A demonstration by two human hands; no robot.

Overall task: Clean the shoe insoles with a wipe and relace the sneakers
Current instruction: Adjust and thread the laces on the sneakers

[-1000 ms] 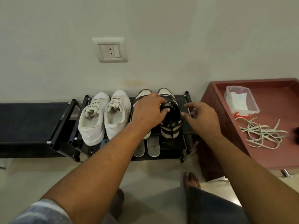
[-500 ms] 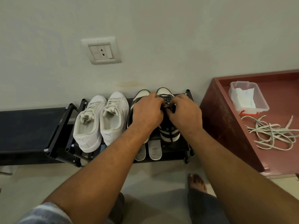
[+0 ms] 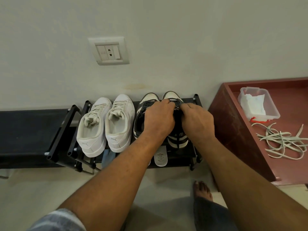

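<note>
Left hand (image 3: 158, 120) and right hand (image 3: 197, 121), grips pinched on the flat black lace (image 3: 177, 140) of the black-and-white leather sneaker (image 3: 171, 96): unlacing, I'd judge; next, draw it out.

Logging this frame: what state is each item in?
White sneakers: laced, on rack's top shelf.
Right black-and-white sneaker: on the rack, black lace hanging over heel.
Left hand: grips that sneaker at the laces.
Right hand: grips it there too.
Plastic box: open, wipes inside.
Loose laces: tangled on red table.
</note>
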